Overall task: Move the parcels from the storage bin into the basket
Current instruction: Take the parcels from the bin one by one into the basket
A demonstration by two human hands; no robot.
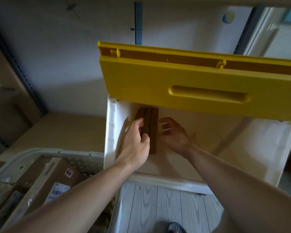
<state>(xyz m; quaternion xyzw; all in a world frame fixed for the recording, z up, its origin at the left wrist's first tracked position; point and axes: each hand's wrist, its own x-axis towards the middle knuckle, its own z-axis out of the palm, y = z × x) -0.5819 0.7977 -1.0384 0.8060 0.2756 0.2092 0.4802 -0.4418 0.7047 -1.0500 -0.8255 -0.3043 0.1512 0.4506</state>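
The storage bin (110, 132) is white plastic with a yellow lid (183, 84) raised open above its far side; it stands on the pale wood-grain floor, just right of the basket; inside it a few thin brown cardboard parcels (149, 125) stand on edge, packed side by side near the bin's left wall; the basket (77, 157) is off-white with a perforated wall, at lower left; it already holds flat brown cardboard parcels (60, 179), one bearing a white barcode label and another a small sticker.
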